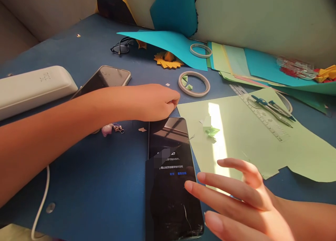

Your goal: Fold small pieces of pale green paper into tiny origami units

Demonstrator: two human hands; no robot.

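- At the far left of the blue desk [105, 192], a white rounded case [34, 89] lay beyond the left forearm, and a white cable [44, 193] curved down on the near side.
- A clear round disc [50, 207] lay just beside the cable.
- A second smartphone [111, 76] lay screen up behind the left forearm, partly covered by it; a pinkish charm [106, 130] with a metal clasp sat on the near side.
- Farther back were black-framed eyeglasses [120, 49] and a zigzag-edged orange paper piece [168, 63], near a raised blue paper sheet [168, 41].
- The left hand [160, 101] was curled into a fist at the top end of the cracked smartphone; whether it held anything could not be told.
- The cracked smartphone [173, 188] lay screen up, lengthwise between the hands, below the left and left of the right, showing a dialog with blue buttons.
- A tape roll [194, 93] ringed small green paper pieces [189, 87] beyond the left fist.
- The right hand [238, 195] was open, fingers spread, its fingertips at the smartphone's right edge; contact could not be told.
- A pale green sheet [241, 143] spread beyond the right hand, carrying a folded green paper piece [212, 131], a transparent ruler [262, 117] and a drawing compass [273, 110].
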